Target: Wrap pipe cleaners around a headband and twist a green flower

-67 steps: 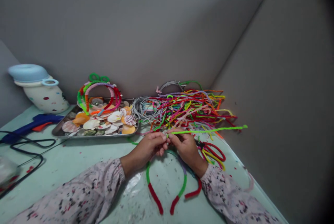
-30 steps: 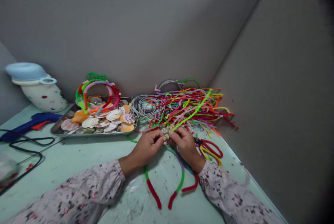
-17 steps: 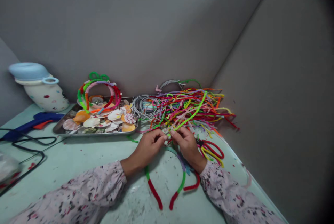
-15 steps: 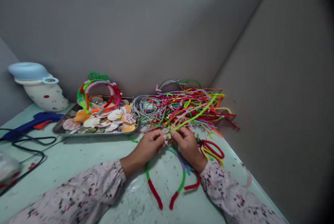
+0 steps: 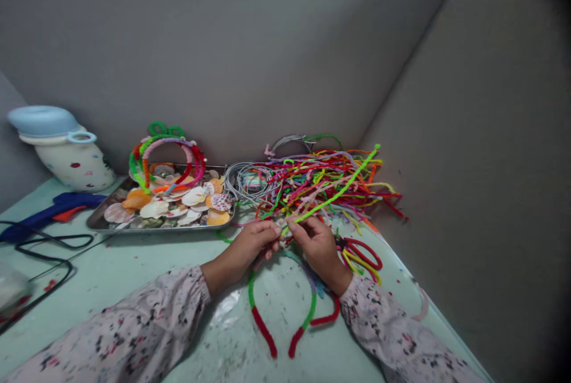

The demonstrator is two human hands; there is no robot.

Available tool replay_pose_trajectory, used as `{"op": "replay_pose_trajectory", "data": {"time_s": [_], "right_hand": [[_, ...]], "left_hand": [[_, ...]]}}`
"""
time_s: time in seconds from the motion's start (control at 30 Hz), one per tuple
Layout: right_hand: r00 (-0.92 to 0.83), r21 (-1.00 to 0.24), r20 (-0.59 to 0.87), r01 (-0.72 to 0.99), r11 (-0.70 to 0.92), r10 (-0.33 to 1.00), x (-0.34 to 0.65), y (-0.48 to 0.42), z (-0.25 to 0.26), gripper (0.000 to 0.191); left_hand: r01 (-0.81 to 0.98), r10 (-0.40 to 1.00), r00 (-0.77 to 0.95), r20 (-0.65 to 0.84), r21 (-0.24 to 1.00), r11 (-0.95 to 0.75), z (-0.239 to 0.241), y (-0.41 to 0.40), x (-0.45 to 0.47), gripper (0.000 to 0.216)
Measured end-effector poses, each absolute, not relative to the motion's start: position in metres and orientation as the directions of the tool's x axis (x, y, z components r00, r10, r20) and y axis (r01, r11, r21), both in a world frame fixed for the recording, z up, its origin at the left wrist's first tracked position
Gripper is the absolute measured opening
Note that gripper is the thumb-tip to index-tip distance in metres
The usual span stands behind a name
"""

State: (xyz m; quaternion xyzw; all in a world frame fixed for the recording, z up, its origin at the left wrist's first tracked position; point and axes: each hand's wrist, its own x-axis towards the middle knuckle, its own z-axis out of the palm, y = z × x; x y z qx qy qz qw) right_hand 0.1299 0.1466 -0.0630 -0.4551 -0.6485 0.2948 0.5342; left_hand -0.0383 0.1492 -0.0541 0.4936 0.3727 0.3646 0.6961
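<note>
A lime-green pipe cleaner (image 5: pixel 341 191) slants up and right from between my fingertips, its far end over the heap. My right hand (image 5: pixel 314 246) pinches it near its lower end. Close beside, my left hand (image 5: pixel 250 247) has thumb and fingers closed on that same lower end; the exact contact is partly hidden. Below the hands a headband (image 5: pixel 311 303) wrapped in green, purple and red pipe cleaner lies on the table, its top partly covered by the hands. Near my right wrist is a bundle of red and yellow loops (image 5: pixel 363 257).
A heap of coloured pipe cleaners (image 5: pixel 307 175) lies at the back, beside coiled grey wire (image 5: pixel 241 184). Left of it stands a metal tray (image 5: pixel 165 229) of seashells (image 5: pixel 194 195) with wrapped headbands (image 5: pixel 145 163) on top. Farther left are a blue glue gun (image 5: pixel 74 200) and a white tumbler (image 5: pixel 74 163).
The lime-green pipe cleaner's far end has risen slightly and moved a little right. Both hands have shifted slightly left in view and keep their pinch.
</note>
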Motion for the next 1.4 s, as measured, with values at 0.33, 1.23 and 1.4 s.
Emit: {"op": "replay_pose_trajectory", "data": {"time_s": [0.33, 1.23, 1.4], "right_hand": [[-0.017, -0.877, 0.400, 0.283, 0.388, 0.916, 0.130, 0.147, -0.063, 0.020], [-0.098, -0.847, 0.483, 0.201, 0.493, 0.870, 0.132, 0.146, -0.056, 0.009], [-0.138, -0.842, 0.481, 0.204, 0.500, 0.866, 0.132, 0.144, -0.054, 0.008]], "left_hand": [[-0.007, 0.863, 0.479, -0.162, 0.982, 0.188, -0.046, 0.146, -0.037, 0.022], [-0.191, 0.871, 0.478, -0.112, 0.955, 0.228, -0.056, 0.150, -0.041, 0.011], [-0.211, 0.867, 0.484, -0.117, 0.946, 0.245, -0.059, 0.152, -0.041, 0.010]]}}
